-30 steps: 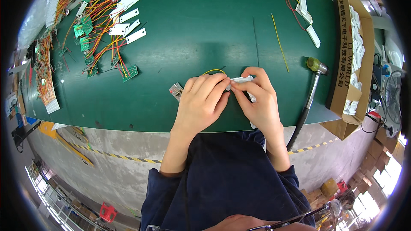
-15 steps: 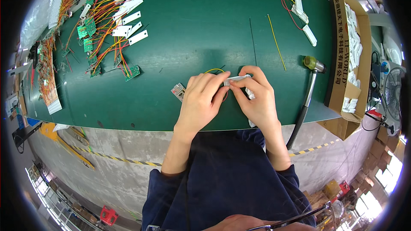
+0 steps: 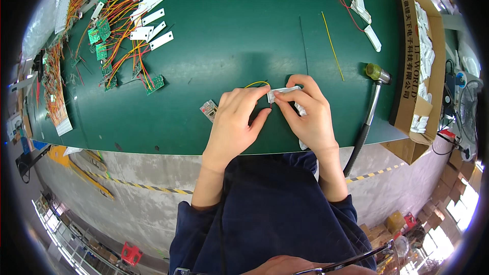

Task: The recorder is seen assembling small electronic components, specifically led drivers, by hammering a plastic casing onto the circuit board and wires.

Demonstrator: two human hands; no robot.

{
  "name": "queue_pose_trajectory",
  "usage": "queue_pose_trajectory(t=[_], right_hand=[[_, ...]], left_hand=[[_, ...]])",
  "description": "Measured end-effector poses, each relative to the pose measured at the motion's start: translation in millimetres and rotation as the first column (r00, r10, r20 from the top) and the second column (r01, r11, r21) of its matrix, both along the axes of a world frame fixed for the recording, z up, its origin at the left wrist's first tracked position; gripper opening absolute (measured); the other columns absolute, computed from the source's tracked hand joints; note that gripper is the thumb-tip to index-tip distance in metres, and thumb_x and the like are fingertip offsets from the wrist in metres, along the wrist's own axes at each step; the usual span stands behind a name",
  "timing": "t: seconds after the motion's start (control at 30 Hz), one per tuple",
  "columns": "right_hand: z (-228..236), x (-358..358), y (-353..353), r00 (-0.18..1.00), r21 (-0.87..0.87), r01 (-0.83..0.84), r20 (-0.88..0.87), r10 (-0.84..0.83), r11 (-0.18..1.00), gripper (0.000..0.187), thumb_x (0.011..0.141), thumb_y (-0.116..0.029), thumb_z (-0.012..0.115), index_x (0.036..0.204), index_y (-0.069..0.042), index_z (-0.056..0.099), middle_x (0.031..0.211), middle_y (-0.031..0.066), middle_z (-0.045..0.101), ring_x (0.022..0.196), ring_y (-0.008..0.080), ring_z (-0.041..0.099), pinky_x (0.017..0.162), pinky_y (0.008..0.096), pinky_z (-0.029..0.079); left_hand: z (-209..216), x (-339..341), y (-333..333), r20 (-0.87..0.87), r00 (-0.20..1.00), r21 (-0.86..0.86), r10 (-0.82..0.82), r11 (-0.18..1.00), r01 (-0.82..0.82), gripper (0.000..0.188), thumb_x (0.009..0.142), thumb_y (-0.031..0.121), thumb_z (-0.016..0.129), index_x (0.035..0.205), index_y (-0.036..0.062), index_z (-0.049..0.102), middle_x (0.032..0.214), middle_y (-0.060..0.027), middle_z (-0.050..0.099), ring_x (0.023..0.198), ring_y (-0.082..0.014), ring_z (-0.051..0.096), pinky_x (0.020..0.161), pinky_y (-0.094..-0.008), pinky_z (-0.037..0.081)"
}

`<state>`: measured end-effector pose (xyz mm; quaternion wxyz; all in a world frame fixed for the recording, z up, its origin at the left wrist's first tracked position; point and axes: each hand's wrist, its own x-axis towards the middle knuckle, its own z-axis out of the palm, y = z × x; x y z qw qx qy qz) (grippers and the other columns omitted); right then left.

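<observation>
Between the thumb and fingers of my right hand (image 3: 309, 117) is a small white plastic case (image 3: 285, 91), held just above the table. My left hand (image 3: 232, 125) is at the case's left end: the forefinger tip touches or nearly touches its corner, while the thumb stands apart below. A yellow wire (image 3: 257, 83) arches behind the left fingertips, and a short dark red wire (image 3: 271, 105) drops from the case's left end. A small circuit board (image 3: 209, 110) lies just left of my left hand. More white plastic (image 3: 301, 109) shows partly, under my right hand.
At right lies a hammer (image 3: 371, 107) beside a cardboard box (image 3: 401, 66) of white parts. Wired green boards with white strips (image 3: 162, 40) lie at upper left. Loose black (image 3: 304, 46) and yellow (image 3: 332, 46) wires lie ahead; wired white cases (image 3: 373, 38) sit at far right.
My left thumb has come away from the case and dropped lower, leaving a gap to the forefinger. My right hand keeps its hold on the case. The whole view has shifted slightly.
</observation>
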<state>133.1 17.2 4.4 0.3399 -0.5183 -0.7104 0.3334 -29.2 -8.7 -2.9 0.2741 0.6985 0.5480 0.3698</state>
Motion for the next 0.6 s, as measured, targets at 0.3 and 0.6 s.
queue_pose_trajectory(t=[0.3,0.6], right_hand=[[-2.6,-0.3,0.5,1.0,0.016,0.0,0.012,0.0,1.0,0.01,0.075,-0.003,0.071,0.083,-0.008,0.068,0.093,0.0033,0.056,0.065,0.0154,0.06,0.054,0.0278,0.046],[-1.3,-0.6,-2.7,0.998,-0.001,0.011,0.054,-0.011,1.0,0.008,0.075,-0.005,0.071,0.081,-0.007,0.067,0.094,0.0032,0.057,0.064,0.016,0.06,0.053,0.0285,0.047]], left_hand=[[-1.6,2.2,1.4,-0.014,1.0,-0.001,0.007,1.0,-0.007,0.043,0.068,0.004,0.075,0.108,0.0082,0.059,0.093,-0.0036,0.061,0.075,-0.0183,0.054,0.072,-0.0305,0.04],[-0.9,3.6,-3.9,-0.247,0.969,0.171,0.005,0.984,0.038,0.036,0.07,0.005,0.073,0.105,0.0059,0.063,0.101,-0.0048,0.061,0.081,-0.0205,0.058,0.069,-0.0322,0.043]])
